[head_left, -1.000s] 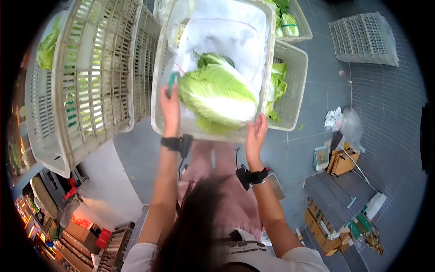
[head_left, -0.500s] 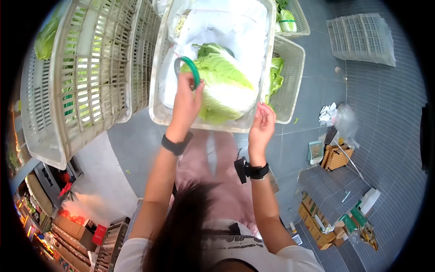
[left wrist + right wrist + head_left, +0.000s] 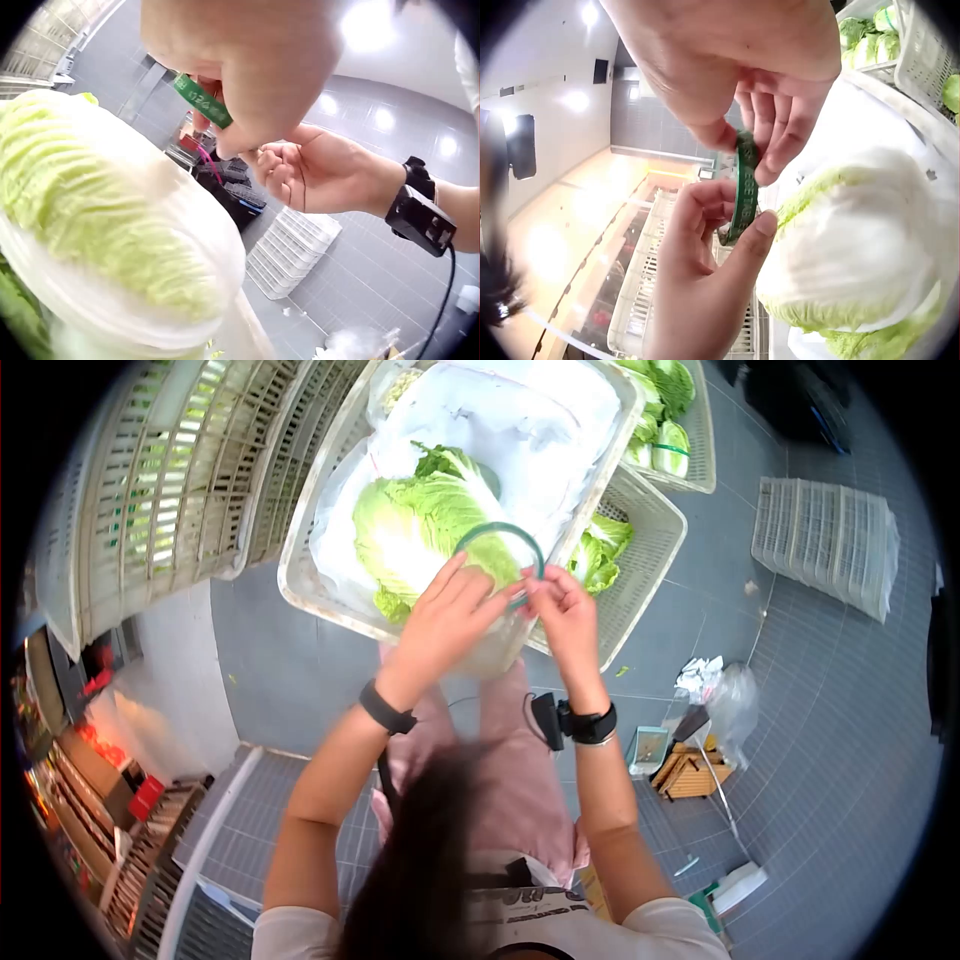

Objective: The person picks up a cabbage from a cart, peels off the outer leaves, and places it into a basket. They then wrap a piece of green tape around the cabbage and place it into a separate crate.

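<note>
A roll of green printed tape [image 3: 541,560] is held between both hands, over the lower right end of a large Chinese cabbage [image 3: 400,525]. My left hand [image 3: 445,615] pinches it from the left; in the right wrist view that thumb and fingers [image 3: 705,262] grip its lower part. My right hand [image 3: 568,625] pinches the upper part, with the tape [image 3: 746,184] between thumb and fingers. The cabbage [image 3: 855,240] lies on white lining inside a pale crate [image 3: 340,618], and neither hand touches it.
More crates [image 3: 640,600] with leafy cabbages stand on the right, one cabbage banded in green. Tall slatted crates [image 3: 150,490] rise on the left. Stacked white crates [image 3: 825,545], a plastic bag [image 3: 735,700] and a dustpan [image 3: 648,750] are on the floor at right.
My left hand has brought the tape roll rightward across the cabbage. My right hand has left the crate rim and now pinches the tape too. The head view has turned.
</note>
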The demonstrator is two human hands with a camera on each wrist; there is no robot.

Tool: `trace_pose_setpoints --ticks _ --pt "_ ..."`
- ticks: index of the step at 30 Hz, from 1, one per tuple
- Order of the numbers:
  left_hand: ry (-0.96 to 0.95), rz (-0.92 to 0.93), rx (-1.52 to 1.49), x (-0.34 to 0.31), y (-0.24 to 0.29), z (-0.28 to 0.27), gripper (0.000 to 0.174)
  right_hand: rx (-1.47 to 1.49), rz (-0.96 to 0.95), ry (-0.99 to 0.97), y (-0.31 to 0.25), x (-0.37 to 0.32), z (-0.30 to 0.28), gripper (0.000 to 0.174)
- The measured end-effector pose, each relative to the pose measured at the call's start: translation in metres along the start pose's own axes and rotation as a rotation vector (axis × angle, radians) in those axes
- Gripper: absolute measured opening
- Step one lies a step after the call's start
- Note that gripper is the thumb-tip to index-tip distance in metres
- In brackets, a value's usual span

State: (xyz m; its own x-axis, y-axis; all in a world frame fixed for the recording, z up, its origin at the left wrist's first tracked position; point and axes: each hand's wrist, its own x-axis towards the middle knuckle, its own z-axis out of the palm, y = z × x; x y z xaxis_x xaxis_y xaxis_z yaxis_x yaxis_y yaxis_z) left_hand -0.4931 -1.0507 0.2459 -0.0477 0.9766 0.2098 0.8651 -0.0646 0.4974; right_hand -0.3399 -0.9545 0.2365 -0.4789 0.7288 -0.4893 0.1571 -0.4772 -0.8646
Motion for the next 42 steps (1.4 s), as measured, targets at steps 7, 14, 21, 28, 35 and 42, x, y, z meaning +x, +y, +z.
trace_pose_setpoints --ticks 7,14,21,28,35,42 --pt "0.208 -0.432 -0.134 -0.016 0.05 0.028 0.01 0.099 -0.012 0.111 0.014 0.099 -0.056 0.028" --pt "0.343 -0.757 -0.038 -0.082 0.042 0.04 0.007 -0.135 -0.259 0.212 0.064 0.135 -0.042 0.064" --pt "0.365 -0.846 0.023 -0.076 0.035 0.019 0.018 -0.618 -0.239 -0.066 0.057 0.08 -0.03 0.076" --pt "0.468 -0.812 -0.026 -0.03 0.004 0.045 0.059 -0.462 -0.084 -0.167 0.047 0.08 -0.012 0.068" --pt "0.429 -0.853 -0.033 -0.043 -0.011 0.053 0.065 -0.504 -0.222 0.088 0.061 0.07 -0.019 0.059" --pt "0.453 -0.82 -0.052 -0.045 -0.018 0.059 0.064 -0.331 -0.197 0.315 0.068 0.02 -0.035 0.053"
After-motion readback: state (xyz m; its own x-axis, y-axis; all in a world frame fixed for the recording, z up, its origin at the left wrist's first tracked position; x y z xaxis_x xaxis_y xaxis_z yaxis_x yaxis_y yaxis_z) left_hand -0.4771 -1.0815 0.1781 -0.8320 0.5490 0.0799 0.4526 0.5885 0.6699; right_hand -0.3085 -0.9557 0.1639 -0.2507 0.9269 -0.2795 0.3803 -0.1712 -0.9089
